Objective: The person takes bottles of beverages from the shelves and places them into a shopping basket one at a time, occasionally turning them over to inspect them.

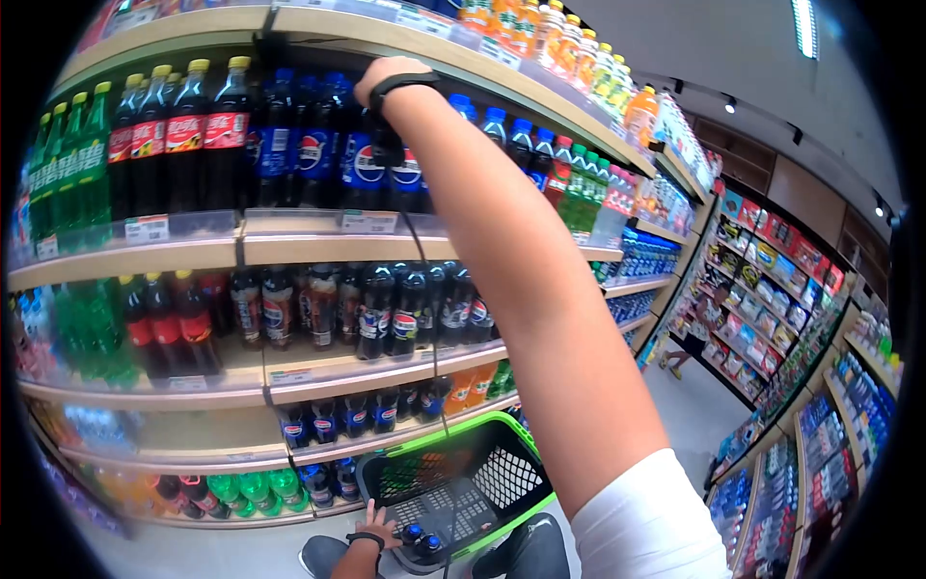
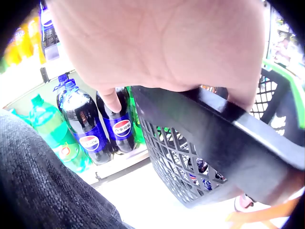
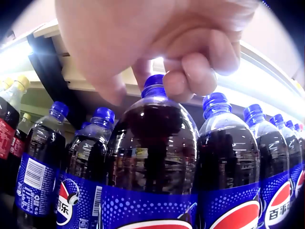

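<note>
On the upper shelf, my right hand (image 1: 394,75) reaches over the blue-capped cola bottles. The right wrist view shows thumb and curled fingers of the hand (image 3: 157,52) pinching the capped neck of one upright cola bottle (image 3: 150,138). Low down, my left hand (image 1: 376,529) lies on the near left rim of the black and green basket (image 1: 526,425), fingers spread. In the left wrist view, the palm of that hand (image 2: 162,43) rests over the basket rim (image 2: 228,114). Two blue-capped bottles (image 1: 422,540) are in the basket.
Yellow-capped cola bottles (image 1: 188,121) and green bottles (image 1: 82,164) stand left of the blue-capped row. A shelf board (image 1: 521,72) with juice bottles runs above my right hand. Lower shelves hold more drinks. A person's leg (image 1: 675,362) shows down the aisle.
</note>
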Motion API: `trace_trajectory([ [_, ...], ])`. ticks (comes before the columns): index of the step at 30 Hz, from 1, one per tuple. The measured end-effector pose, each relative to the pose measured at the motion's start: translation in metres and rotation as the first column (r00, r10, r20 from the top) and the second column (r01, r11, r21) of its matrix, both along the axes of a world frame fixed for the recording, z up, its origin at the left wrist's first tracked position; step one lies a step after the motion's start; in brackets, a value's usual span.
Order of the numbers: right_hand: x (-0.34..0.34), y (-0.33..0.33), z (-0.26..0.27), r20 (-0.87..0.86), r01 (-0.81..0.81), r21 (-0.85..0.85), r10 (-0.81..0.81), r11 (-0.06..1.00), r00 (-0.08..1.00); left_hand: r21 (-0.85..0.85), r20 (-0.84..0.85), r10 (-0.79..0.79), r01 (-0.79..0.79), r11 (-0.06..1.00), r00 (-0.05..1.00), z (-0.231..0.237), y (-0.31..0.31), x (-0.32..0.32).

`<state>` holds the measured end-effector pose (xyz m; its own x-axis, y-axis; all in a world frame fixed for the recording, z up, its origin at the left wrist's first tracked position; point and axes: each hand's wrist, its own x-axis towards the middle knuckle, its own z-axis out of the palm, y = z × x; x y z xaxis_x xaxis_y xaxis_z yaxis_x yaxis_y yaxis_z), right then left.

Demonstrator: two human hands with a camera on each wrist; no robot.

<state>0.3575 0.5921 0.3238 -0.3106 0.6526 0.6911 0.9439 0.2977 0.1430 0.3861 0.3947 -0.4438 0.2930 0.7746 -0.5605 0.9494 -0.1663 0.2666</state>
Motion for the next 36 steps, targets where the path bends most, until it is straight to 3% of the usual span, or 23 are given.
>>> trace_trajectory([
  [5, 0.007, -0.009, -0.001, 0.033, -0.007, 0.007, 0.006, 1.0, 0.999, -0.003, 0.009, -0.031, 0.031, 1.0, 0.999, -0.007, 0.002, -0.004],
  [7, 0.015, -0.018, -0.009, 0.007, -0.072, 0.175, 0.072, 0.982, 0.997, -0.006, 0.021, -0.001, 0.001, 1.0, 1.0, 0.007, 0.001, -0.003],
  [8, 0.02, -0.02, -0.01, 0.006, -0.065, 0.169, 0.065, 0.984, 0.998, -0.012, 0.021, -0.008, 0.008, 1.0, 1.0, 0.007, -0.001, -0.003],
  [11, 0.039, -0.022, -0.013, 0.014, -0.287, 0.172, 0.289, 0.942, 0.957, 0.056, 0.009, -0.004, 0.003, 0.998, 1.0, -0.001, -0.001, -0.003],
  [12, 0.046, -0.026, -0.016, 0.006, -0.278, 0.17, 0.281, 0.945, 0.96, 0.053, 0.002, -0.012, 0.012, 0.999, 1.0, -0.003, -0.002, -0.002],
  [14, 0.063, -0.038, -0.025, 0.102, -0.47, 0.211, 0.459, 0.857, 0.882, 0.099, 0.009, -0.003, 0.002, 0.995, 1.0, -0.005, -0.003, -0.004],
  [16, 0.085, -0.065, -0.041, 0.2, -0.609, 0.375, 0.581, 0.699, 0.789, 0.064, 0.01, -0.004, 0.003, 0.998, 1.0, 0.011, -0.003, -0.003],
  [18, 0.107, -0.078, -0.054, 0.33, -0.681, 0.586, 0.638, 0.439, 0.695, 0.092, 0.055, 0.003, -0.008, 0.996, 0.998, 0.009, -0.007, -0.005],
  [20, 0.139, -0.127, -0.078, 0.179, -0.681, 0.564, 0.736, 0.468, 0.654, 0.063, 0.036, -0.007, 0.004, 0.998, 0.999, 0.018, -0.006, -0.005],
  [22, 0.172, -0.137, -0.106, 0.042, -0.688, 0.585, 0.832, 0.429, 0.554, 0.062, 0.063, 0.011, -0.015, 0.998, 0.998, 0.017, -0.006, -0.005],
  [24, 0.207, -0.169, -0.144, -0.252, -0.775, 0.353, 0.851, 0.524, 0.461, 0.071, 0.083, 0.01, -0.016, 0.997, 0.997, 0.021, -0.007, -0.006],
  [26, 0.227, -0.187, -0.203, -0.459, -0.814, 0.142, 0.766, 0.563, 0.45, 0.083, 0.115, 0.032, -0.042, 0.996, 0.993, 0.031, -0.011, -0.005],
  [27, 0.234, -0.195, -0.234, -0.476, -0.817, 0.026, 0.726, 0.577, 0.497, 0.128, 0.154, -0.01, -0.01, 0.992, 0.988, 0.031, -0.01, -0.008],
  [28, 0.241, -0.201, -0.263, -0.495, -0.816, -0.094, 0.684, 0.57, 0.535, 0.385, 0.132, -0.159, 0.097, 0.918, 0.978, 0.038, -0.01, -0.003],
  [29, 0.248, -0.205, -0.292, -0.472, -0.768, -0.207, 0.626, 0.606, 0.621, 0.629, 0.044, -0.263, 0.178, 0.757, 0.964, 0.044, -0.01, 0.0],
  [32, 0.262, -0.205, -0.393, -0.359, -0.585, -0.428, 0.465, 0.689, 0.809, 0.307, 0.112, -0.029, -0.007, 0.952, 0.993, 0.007, -0.017, -0.013],
  [34, 0.274, -0.191, -0.464, -0.272, -0.431, -0.492, 0.337, 0.757, 0.901, 0.158, 0.041, -0.02, 0.013, 0.987, 0.999, 0.038, -0.012, -0.007],
  [36, 0.286, -0.174, -0.527, -0.157, -0.303, -0.528, 0.259, 0.793, 0.953, 0.202, 0.061, -0.012, -0.001, 0.979, 0.998, 0.029, -0.015, -0.006],
])
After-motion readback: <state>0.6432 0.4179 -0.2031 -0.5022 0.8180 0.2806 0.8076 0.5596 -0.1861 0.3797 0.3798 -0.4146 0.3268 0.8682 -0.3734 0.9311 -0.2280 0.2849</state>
